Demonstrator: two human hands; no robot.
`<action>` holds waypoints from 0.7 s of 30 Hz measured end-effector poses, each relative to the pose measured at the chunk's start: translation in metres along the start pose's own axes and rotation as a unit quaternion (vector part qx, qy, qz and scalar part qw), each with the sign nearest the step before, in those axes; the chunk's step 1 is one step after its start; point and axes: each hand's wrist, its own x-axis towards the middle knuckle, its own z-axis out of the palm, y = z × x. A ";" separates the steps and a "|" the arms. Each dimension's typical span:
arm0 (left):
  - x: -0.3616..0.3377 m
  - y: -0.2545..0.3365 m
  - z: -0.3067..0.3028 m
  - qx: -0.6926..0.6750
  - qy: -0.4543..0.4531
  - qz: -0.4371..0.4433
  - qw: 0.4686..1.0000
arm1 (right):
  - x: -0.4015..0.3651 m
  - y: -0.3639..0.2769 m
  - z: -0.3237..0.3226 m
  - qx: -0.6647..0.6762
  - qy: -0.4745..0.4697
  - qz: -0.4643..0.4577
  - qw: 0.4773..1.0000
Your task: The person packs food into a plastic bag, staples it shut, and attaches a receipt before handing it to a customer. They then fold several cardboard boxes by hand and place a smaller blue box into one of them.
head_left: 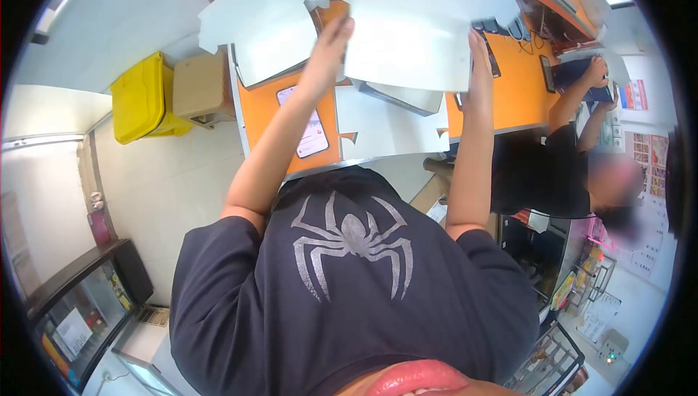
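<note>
A large white die-cut card sheet (411,25) is raised over the orange desk (512,101), between my two hands. My left hand (333,50) is at the sheet's left edge, fingers close together against it. At the right edge my right hand (480,61) presses with fingers stretched along the side. Below the sheet, a white folded piece (403,98) stands on another flat white cut sheet (389,130). More white card (276,40) lies at the left of the desk. A lit phone (311,130) rests beside my left forearm.
At the right, a co-worker in black (538,174) holds a dark object (582,80) at the same desk. Phones and cables (534,40) lie toward the back right. A yellow bin (138,98) and a beige bin (202,89) stand left of the desk.
</note>
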 end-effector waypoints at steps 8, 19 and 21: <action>0.035 -0.075 0.061 0.121 -0.072 0.042 0.989 | -0.010 0.053 -0.072 -0.024 0.139 0.028 0.990; 0.041 -0.085 0.032 0.177 -0.299 0.155 0.925 | 0.006 0.108 -0.100 0.168 0.134 0.156 0.964; 0.039 -0.080 0.032 0.246 -0.286 0.167 0.911 | 0.004 0.097 -0.095 0.143 0.137 0.152 0.968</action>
